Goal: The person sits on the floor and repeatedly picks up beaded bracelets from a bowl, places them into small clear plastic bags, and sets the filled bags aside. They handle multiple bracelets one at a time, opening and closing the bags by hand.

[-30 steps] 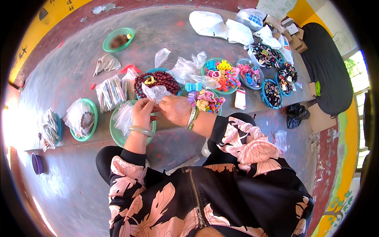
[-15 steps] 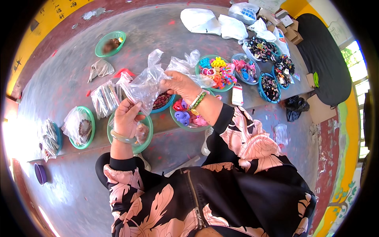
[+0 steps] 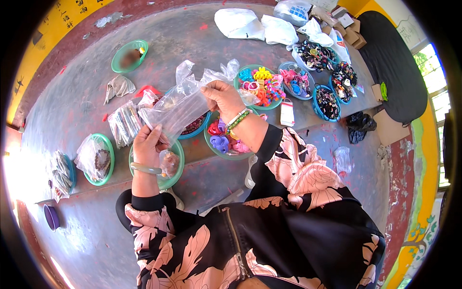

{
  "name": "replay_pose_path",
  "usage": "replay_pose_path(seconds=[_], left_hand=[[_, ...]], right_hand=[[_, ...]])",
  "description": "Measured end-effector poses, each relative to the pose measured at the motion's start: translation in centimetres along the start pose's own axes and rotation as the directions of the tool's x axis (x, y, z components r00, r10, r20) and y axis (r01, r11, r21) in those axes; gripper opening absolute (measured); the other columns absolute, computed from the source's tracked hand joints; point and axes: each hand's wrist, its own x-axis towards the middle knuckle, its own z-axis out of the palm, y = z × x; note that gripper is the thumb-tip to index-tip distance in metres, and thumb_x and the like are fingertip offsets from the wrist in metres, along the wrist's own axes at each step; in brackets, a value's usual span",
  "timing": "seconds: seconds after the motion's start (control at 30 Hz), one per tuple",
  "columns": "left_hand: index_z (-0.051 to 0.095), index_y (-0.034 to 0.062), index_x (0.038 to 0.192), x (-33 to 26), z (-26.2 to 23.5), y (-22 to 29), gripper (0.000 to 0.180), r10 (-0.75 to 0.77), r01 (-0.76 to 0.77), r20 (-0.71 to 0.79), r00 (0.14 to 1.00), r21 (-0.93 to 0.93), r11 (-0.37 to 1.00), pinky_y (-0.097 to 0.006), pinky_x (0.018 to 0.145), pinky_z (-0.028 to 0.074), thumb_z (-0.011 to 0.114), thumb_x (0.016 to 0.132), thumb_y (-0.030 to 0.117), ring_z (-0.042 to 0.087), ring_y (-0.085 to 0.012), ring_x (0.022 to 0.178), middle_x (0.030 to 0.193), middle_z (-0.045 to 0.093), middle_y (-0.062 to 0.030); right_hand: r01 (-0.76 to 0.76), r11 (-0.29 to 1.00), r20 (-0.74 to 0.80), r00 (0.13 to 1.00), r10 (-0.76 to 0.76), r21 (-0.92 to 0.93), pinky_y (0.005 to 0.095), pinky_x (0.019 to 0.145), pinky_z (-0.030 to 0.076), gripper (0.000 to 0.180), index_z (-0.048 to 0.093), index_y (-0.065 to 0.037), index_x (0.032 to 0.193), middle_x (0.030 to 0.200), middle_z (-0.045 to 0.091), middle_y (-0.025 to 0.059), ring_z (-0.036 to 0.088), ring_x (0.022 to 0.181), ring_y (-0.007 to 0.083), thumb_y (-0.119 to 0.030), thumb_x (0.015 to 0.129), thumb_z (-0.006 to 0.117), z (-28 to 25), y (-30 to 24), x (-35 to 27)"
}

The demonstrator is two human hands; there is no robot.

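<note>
A clear plastic bag (image 3: 177, 111) is stretched between my two hands, flat and see-through. My left hand (image 3: 147, 144) pinches its near left edge between thumb and fingers; a pale bangle circles that wrist. Gripping the bag's right edge is my right hand (image 3: 223, 98), with green beads on the wrist. Below the bag stands a green basin (image 3: 182, 166) holding a bagged brownish item. Partly hidden behind the bag is a blue basin (image 3: 204, 126) of dark red beads. Close to my right wrist, another green basin (image 3: 226, 155) holds red, purple and pink hair claws.
Basins of colourful hair accessories (image 3: 269, 86) and dark hair ties (image 3: 327, 103) stand to the right. Bagged pen-like sticks (image 3: 126, 123), a grey cloth (image 3: 119, 87) and a green basin (image 3: 112, 156) lie left. White bags (image 3: 239, 24) sit at the back. A step edge crosses in front.
The crumpled plastic bag is now pulled out flatter and wider. My hands have moved slightly apart, the left one down and left, the right one a little up.
</note>
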Motion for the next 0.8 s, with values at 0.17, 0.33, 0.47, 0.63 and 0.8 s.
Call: replay_pose_path(seconds=[0.17, 0.33, 0.47, 0.63, 0.8], left_hand=[[0.055, 0.0029, 0.082, 0.0, -0.2, 0.3, 0.021, 0.039, -0.039, -0.072, 0.997, 0.004, 0.999, -0.018, 0.042, 0.042, 0.047, 0.09, 0.021, 0.052, -0.0089, 0.048, 0.057, 0.053, -0.0024], [0.054, 0.0024, 0.082, -0.1, -0.5, 0.1, 0.023, 0.098, -0.097, -0.015, 0.995, 0.062, 0.993, -0.018, 0.041, 0.042, 0.045, 0.09, 0.022, 0.052, -0.0089, 0.047, 0.057, 0.054, -0.0031], [0.053, 0.0041, 0.08, -0.4, 0.0, 0.2, 0.023, 0.109, -0.108, 0.004, 0.994, 0.152, 0.982, -0.017, 0.041, 0.042, 0.044, 0.091, 0.023, 0.052, -0.0087, 0.047, 0.058, 0.054, -0.0032], [0.052, 0.0037, 0.078, -0.3, -0.2, 0.0, 0.023, 0.102, -0.099, -0.014, 0.995, 0.15, 0.984, -0.018, 0.04, 0.041, 0.045, 0.09, 0.021, 0.052, -0.0088, 0.047, 0.056, 0.053, -0.0031], [0.052, 0.004, 0.078, -0.3, 0.3, 0.4, 0.023, -0.002, 0.002, -0.047, 0.999, -0.014, 1.0, -0.019, 0.04, 0.042, 0.044, 0.09, 0.021, 0.051, -0.0107, 0.045, 0.056, 0.053, -0.0038]], right_hand=[[0.054, 0.998, -0.073, 0.996, -0.053, 0.011, 0.0218, 0.043, 0.034, 0.02, 0.056, -0.008, 0.074, 0.054, 0.048, -0.0021, 0.044, 0.046, 0.0078, -0.025, 0.078, 0.065, -0.9, 0.5, 0.7], [0.025, 1.0, 0.067, 0.997, -0.025, 0.001, 0.0231, 0.06, 0.042, 0.046, 0.058, -0.007, 0.093, 0.065, 0.054, -0.0019, 0.052, 0.064, 0.0087, -0.049, 0.075, 0.062, 0.2, 0.5, 0.8], [-0.157, 0.987, 0.201, 0.967, 0.16, -0.027, 0.0234, 0.062, 0.044, 0.032, 0.061, -0.006, 0.087, 0.077, 0.061, 0.0013, 0.057, 0.064, 0.0096, -0.036, 0.077, 0.064, 0.3, 0.4, 0.1], [0.111, 0.892, 0.015, 0.993, -0.116, -0.437, 0.0237, 0.043, 0.037, 0.029, 0.06, -0.003, 0.066, 0.053, 0.053, 0.0003, 0.049, 0.046, 0.0078, -0.028, 0.082, 0.059, 0.3, 0.5, 0.4], [0.203, 0.826, -0.035, 0.965, -0.26, -0.526, 0.0222, 0.036, 0.027, 0.034, 0.06, -0.005, 0.07, 0.043, 0.043, -0.0025, 0.038, 0.037, 0.0056, -0.035, 0.085, 0.053, -0.1, 0.6, 0.6]])
